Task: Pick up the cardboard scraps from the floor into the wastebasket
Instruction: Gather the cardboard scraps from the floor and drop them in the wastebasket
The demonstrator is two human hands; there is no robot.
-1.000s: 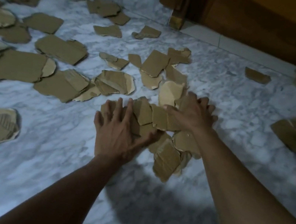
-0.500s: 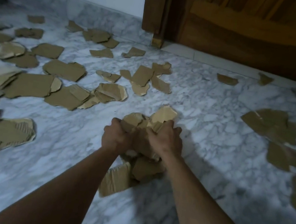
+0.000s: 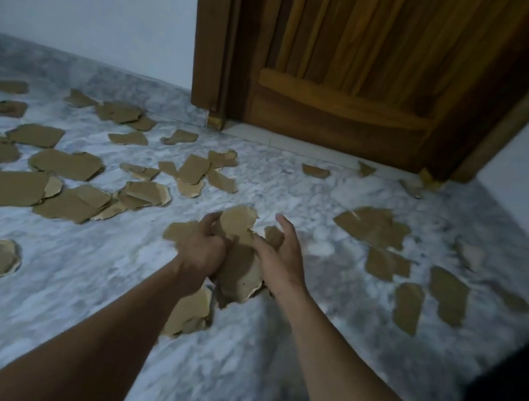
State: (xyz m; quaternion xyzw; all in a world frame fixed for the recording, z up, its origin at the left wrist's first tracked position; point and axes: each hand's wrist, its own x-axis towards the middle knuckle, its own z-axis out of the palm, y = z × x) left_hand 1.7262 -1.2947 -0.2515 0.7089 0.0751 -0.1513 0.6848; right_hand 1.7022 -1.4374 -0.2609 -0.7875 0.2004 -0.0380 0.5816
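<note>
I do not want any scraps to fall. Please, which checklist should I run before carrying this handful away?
1. Left hand grips the bundle of cardboard scraps: ok.
2. Right hand holds it firmly: cannot tell, one finger stands off.
3. Scrap under the wrists held: cannot tell.
4. Wastebasket in sight: cannot tell, the dark shape at the right edge is unclear.
5. Marble floor cleared: not ok, many loose scraps lie there.

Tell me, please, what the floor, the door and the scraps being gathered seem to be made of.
Floor: polished marble or marble-look tile, grey veins on white, faint sheen. Door: varnished wood, brown with vertical grain. Scraps: matte brown cardboard with ragged torn edges, paler inside layers showing.
</note>
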